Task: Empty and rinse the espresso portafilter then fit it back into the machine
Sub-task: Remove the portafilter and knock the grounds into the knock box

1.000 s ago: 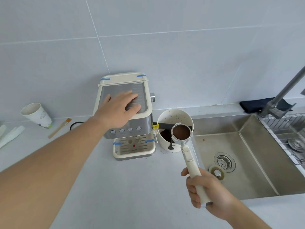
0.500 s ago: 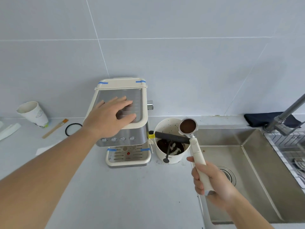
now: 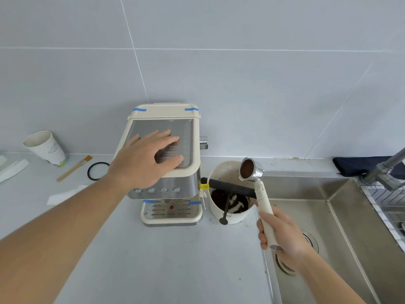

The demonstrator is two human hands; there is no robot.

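My right hand (image 3: pixel 281 235) grips the cream handle of the portafilter (image 3: pixel 249 168). Its metal basket holds brown coffee grounds and is tilted to the left, above the right rim of the cream knock box (image 3: pixel 221 172). The knock box has a black bar across it and dark grounds inside. My left hand (image 3: pixel 145 160) lies flat, fingers spread, on the steel top of the cream espresso machine (image 3: pixel 166 194), which stands left of the knock box.
A steel sink (image 3: pixel 341 227) with a drain lies to the right, with a faucet (image 3: pixel 388 170) and a wire rack at its far right. On the counter at the left are a paper cup (image 3: pixel 45 148), a small brush (image 3: pixel 74 167) and a black ring (image 3: pixel 96 171).
My right hand has carried the portafilter up and right over the knock box and tipped its basket to the left. My left hand stays on the machine's top.
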